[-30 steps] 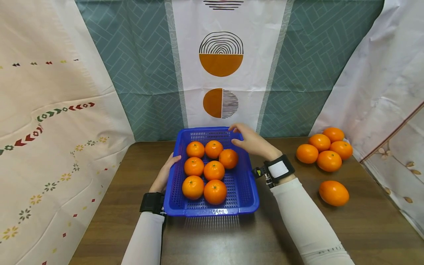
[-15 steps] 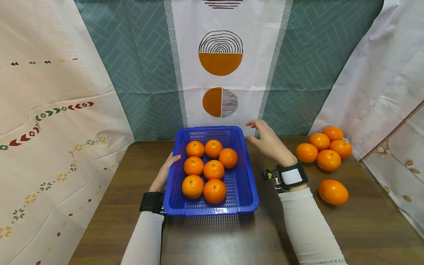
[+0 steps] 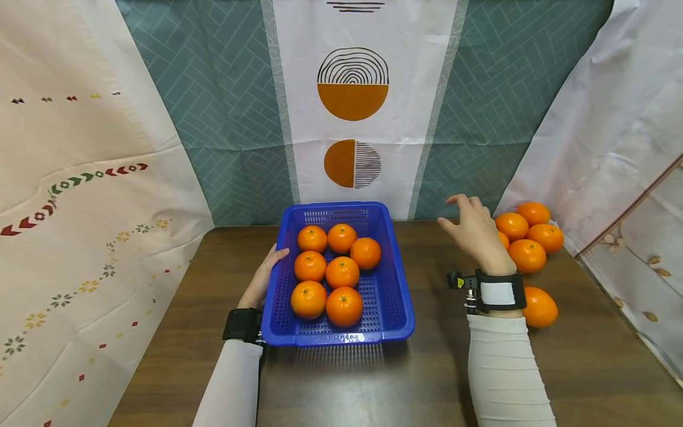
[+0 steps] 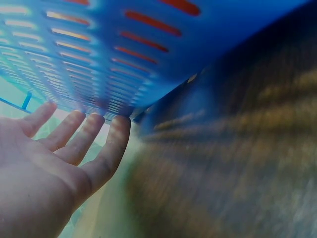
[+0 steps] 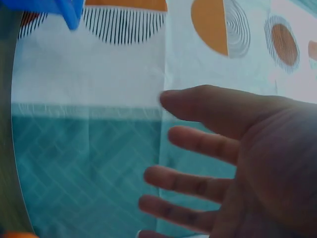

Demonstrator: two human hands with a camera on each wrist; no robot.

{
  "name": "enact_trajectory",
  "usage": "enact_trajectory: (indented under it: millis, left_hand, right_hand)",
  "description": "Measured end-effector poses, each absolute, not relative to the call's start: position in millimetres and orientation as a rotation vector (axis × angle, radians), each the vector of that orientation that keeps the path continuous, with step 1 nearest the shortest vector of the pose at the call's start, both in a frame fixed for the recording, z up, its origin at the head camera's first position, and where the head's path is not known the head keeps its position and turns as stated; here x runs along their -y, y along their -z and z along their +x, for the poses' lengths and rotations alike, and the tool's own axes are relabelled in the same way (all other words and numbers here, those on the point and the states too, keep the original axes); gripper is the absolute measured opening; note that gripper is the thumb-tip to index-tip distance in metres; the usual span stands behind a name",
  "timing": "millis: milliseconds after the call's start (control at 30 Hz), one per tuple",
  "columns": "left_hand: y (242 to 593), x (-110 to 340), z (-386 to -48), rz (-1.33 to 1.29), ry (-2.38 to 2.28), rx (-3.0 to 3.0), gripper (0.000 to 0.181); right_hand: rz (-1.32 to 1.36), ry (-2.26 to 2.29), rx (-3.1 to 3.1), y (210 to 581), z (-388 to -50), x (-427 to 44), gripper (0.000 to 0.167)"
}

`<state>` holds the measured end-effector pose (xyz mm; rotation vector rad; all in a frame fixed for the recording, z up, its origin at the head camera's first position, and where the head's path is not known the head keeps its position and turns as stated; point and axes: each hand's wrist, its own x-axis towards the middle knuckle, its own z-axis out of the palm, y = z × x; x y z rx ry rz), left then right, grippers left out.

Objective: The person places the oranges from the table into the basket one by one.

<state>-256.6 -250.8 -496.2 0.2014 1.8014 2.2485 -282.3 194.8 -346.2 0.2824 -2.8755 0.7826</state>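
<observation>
A blue plastic basket (image 3: 393, 255) stands on the table with several oranges (image 3: 342, 272) inside. My left hand (image 3: 260, 280) holds its left side, the thumb lapping over the rim. In the left wrist view, the fingers (image 4: 111, 148) of that hand lie against the slotted outer wall. My right hand (image 3: 477, 234) is in the air right of the basket, fingers loosely bent and nothing in them. It partly hides a group of oranges (image 3: 527, 255) at the table's right. One more orange (image 3: 541, 307) lies nearer, partly behind the right wrist strap.
The brown wooden table (image 3: 341, 391) meets a patterned curtain (image 3: 352, 101) at its back edge. Pale cloths hang along the left and right sides. A strap with a small camera (image 3: 463, 281) sits on the right wrist.
My right hand has moved from over the basket's far right corner out to the right, up to the grouped oranges. The left hand and the basket have stayed in place.
</observation>
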Motion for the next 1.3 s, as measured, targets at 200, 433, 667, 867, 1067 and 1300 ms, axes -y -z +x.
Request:
enact_trajectory:
  millis: [200, 433, 667, 867, 1067, 1300]
  left_hand:
    - [497.4, 251.9, -257.3, 0.209, -2.254, -1.806, 0.062]
    - [495.3, 251.1, -256.3, 0.196, -2.244, -1.811, 0.062]
    - [484.0, 248.7, -250.4, 0.212, -2.246, -1.796, 0.064]
    - [482.3, 249.3, -249.1, 0.21, -2.238, -1.797, 0.065]
    - [490.8, 251.3, -253.7, 0.199, -2.238, -1.817, 0.064]
    - [497.6, 252.2, -256.8, 0.195, -2.235, -1.829, 0.063]
  right_hand:
    - [0.185, -0.725, 3.018, 342.7, -274.5, -224.9, 0.061]
    - [0.017, -0.667, 3.215, 342.4, -257.7, -268.0, 0.069]
    - [0.092, -0.595, 3.278, 349.3, -248.4, -296.1, 0.056]
    - [0.022, -0.716, 3.425, 358.6, -239.5, -316.9, 0.075]
    - [-0.024, -0.787, 3.533, 370.9, -238.0, -327.3, 0.081]
    - [-0.057, -0.946, 3.569, 385.7, -240.0, -330.7, 0.077]
